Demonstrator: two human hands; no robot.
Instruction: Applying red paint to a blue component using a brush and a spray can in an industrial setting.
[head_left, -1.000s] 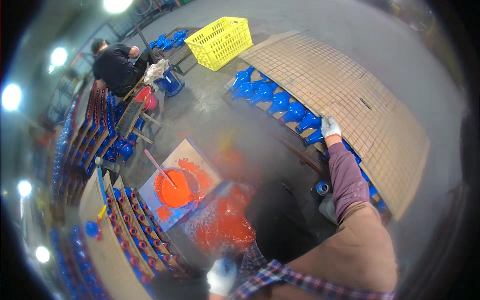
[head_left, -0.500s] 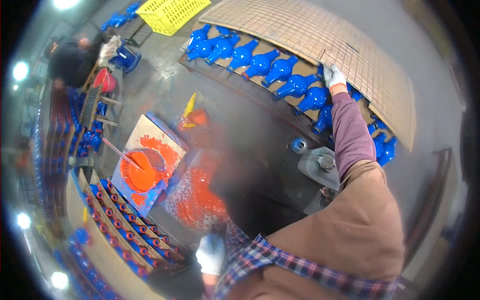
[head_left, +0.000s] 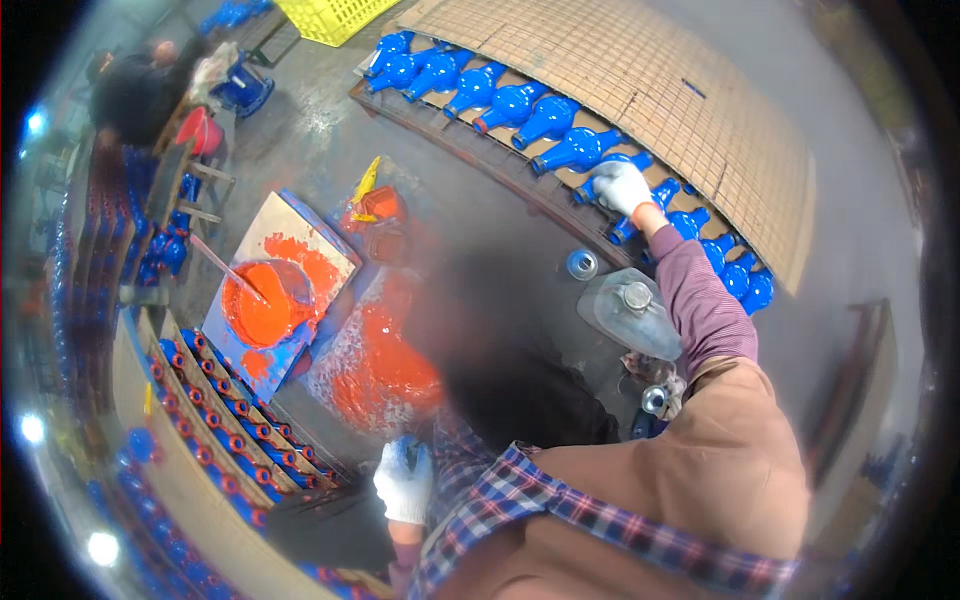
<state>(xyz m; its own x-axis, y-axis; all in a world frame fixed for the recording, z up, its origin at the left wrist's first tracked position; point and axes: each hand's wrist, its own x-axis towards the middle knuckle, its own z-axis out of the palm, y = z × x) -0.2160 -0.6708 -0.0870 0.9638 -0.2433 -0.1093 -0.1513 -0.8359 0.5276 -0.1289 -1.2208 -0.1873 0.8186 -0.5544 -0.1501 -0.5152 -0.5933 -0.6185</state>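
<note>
Head view: blue cast valve body (head_left: 612, 165) in the row along the near edge of the wire-mesh rack (head_left: 700, 110), gripped from above by the gloved right hand (head_left: 621, 187). More blue valve bodies (head_left: 480, 85) lined up both ways along that edge. Gloved left hand (head_left: 404, 482) low by the plaid sleeve, curled, blue smear on the glove; cannot tell whether holding anything. Bowl of orange paint (head_left: 262, 296) on a blue board (head_left: 320, 240), well apart on the floor.

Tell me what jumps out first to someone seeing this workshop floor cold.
The pool of bright orange paint on a board left of centre grabs the eye first. Next comes the row of glossy blue castings along the wire mesh panel at the top, where the gloved right hand rests on one.
</note>
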